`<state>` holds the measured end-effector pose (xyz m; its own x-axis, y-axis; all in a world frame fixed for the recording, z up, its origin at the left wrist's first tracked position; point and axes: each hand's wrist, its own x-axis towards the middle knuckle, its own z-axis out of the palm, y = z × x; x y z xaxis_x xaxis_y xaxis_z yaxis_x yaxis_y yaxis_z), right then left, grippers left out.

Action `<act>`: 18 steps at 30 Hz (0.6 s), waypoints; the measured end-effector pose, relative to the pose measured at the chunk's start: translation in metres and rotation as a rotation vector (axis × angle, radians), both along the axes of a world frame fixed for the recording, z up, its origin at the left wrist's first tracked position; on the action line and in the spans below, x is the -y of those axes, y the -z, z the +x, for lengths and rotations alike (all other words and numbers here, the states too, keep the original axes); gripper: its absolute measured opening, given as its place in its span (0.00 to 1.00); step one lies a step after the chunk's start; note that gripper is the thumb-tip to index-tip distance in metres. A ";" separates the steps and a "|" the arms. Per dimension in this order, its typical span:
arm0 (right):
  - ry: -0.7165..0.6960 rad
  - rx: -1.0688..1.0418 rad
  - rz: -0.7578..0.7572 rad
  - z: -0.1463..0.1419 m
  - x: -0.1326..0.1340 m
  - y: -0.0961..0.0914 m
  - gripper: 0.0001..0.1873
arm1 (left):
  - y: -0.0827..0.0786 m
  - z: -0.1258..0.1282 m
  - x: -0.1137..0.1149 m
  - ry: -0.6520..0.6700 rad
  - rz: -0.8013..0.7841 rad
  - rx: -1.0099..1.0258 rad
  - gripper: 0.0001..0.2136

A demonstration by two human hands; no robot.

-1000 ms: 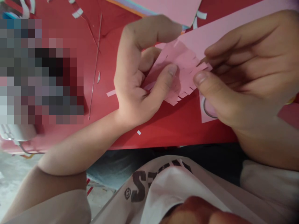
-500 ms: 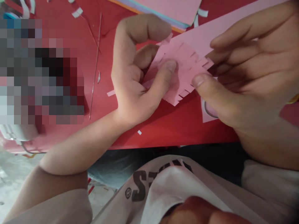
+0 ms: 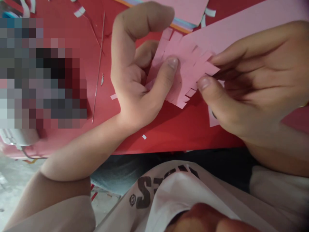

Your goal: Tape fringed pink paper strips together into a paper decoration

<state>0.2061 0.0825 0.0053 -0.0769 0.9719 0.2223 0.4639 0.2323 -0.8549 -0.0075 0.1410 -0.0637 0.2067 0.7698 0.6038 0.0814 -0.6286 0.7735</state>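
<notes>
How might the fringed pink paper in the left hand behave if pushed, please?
The fringed pink paper looks thin, so it would probably bend easily and feel light. Its narrow cut tabs might fold or tear. With the left hand gripping it, slipping seems unlikely.

A stack of coloured paper (image 3: 190, 9), pink on top, lay on a red table (image 3: 173, 138). White strips (image 3: 210, 12) sat just right of the stack. Left of it stretched a thin reddish wire (image 3: 98, 69), a crumpled pale scrap (image 3: 102, 79) close by. Well below and left of the stack stood a white casing (image 3: 19, 137) with a dark cord (image 3: 24, 152); below it, a tiny white chip (image 3: 144, 137).
</notes>
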 end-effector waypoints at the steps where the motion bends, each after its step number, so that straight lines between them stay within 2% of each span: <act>1: -0.049 0.090 0.072 0.001 -0.001 0.001 0.06 | -0.001 -0.001 0.000 -0.003 -0.008 -0.007 0.15; 4: -0.070 0.194 0.149 0.004 -0.001 0.005 0.11 | -0.004 -0.002 0.000 -0.014 0.015 -0.008 0.13; 8: -0.020 0.157 0.093 0.003 0.002 0.006 0.14 | -0.004 -0.004 -0.004 -0.001 0.095 -0.067 0.14; 11: 0.028 0.138 0.072 0.004 0.005 0.009 0.16 | -0.002 -0.001 -0.005 0.011 0.150 -0.032 0.13; 15: 0.071 0.140 0.107 0.004 0.006 0.014 0.13 | -0.004 0.004 -0.001 -0.006 0.179 0.035 0.14; 18: 0.127 0.111 0.082 0.001 0.006 0.016 0.11 | -0.008 0.004 0.004 -0.044 0.092 0.005 0.13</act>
